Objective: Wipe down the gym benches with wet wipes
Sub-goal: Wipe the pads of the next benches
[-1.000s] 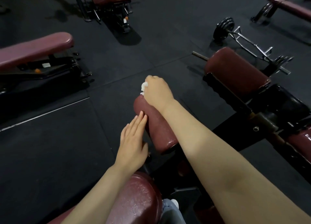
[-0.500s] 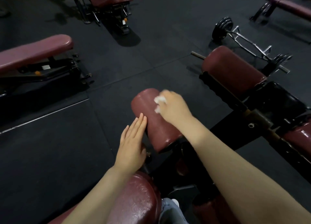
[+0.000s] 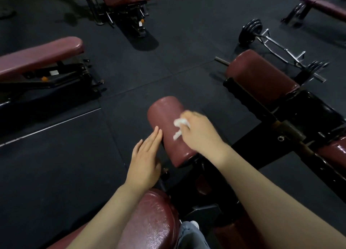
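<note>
Wiping the maroon roller pad.
Left hand (image 3: 145, 159) flat, fingers straight against the roller pad (image 3: 168, 129); right hand (image 3: 198, 131) grips a crumpled wet wipe (image 3: 179, 126) on its top. Barbell (image 3: 277, 50) beyond.

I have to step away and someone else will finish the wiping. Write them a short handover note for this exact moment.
Right hand: grips the white wet wipe on the near roller pad.
Left hand: open, straight fingers against that pad's left side.
Done: the pad's top looks damp, so wiping is under way.
Left: finish this pad, then the far roller pad, the seat pad and the other benches, such as the left bench.
</note>
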The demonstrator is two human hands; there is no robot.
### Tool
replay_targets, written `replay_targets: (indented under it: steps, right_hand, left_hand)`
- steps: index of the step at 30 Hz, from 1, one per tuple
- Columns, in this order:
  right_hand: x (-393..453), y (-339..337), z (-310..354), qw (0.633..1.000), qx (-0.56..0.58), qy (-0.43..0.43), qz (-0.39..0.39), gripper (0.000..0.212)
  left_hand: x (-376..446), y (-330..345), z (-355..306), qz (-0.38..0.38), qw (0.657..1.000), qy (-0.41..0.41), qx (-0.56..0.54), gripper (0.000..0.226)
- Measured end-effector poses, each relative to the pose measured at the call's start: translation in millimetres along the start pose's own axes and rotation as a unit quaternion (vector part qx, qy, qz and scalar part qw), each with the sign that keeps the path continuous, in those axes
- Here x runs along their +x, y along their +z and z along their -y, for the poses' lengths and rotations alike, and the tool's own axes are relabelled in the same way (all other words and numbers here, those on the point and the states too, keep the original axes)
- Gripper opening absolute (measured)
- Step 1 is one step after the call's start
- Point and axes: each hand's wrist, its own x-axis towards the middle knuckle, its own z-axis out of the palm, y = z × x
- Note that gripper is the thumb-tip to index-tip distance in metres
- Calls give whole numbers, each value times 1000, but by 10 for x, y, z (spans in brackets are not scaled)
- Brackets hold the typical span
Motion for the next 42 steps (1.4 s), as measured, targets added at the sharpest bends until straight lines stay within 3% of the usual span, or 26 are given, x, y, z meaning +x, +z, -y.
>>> replay_targets:
  steps: [4,6,10,12,14,16,20,22,27,30,34,38,42]
  right_hand:
    - [1036,326,348,996,-84,28,-20,24]
    - [1127,341,388,993,-113,29,-13,23]
    - [271,125,49,994,-98,-26,-50,20]
    - [-399,-80,37,997,-13,-52,-62,24]
    - [-658,-142,28,998,-3,-45,-36,23]
    - [-317,-15,42,997,-80,-10,-12,2]
    - [870,238,216,996,-79,37,-25,13]
    - [994,242,239,996,-81,33,-34,12]
    - [-226,126,-68,998,-46,-11,-51,23]
    - [-840,6,-63,999,2,-17,-44,14]
    - [13,88,70,998,-53,-2,-41,11]
    - [1044,255,175,995,-90,28,-36,17]
    - [475,157,-35,994,-86,-17,-61,15]
  left_hand:
    - [-75,35,99,18,999,-22,-19,97]
    - [-14,-25,100,-5,1000,-24,-20,95]
    - [184,-130,-40,-28,999,11,-28,104]
    - [241,-103,-109,-14,999,44,-13,109]
    - [248,-63,-105,-12,999,50,-14,109]
    - [219,-28,-43,-15,999,50,-14,109]
    - [170,29,9,-22,998,47,-20,111]
    - [165,51,8,-24,998,51,-30,109]
    - [86,126,116,-12,998,33,-50,113]
    - [30,111,185,-10,999,24,-44,110]
    - [182,-46,79,-52,998,22,-36,106]
    - [383,-21,-52,-47,997,56,3,104]
    - [276,64,55,-35,999,27,-1,113]
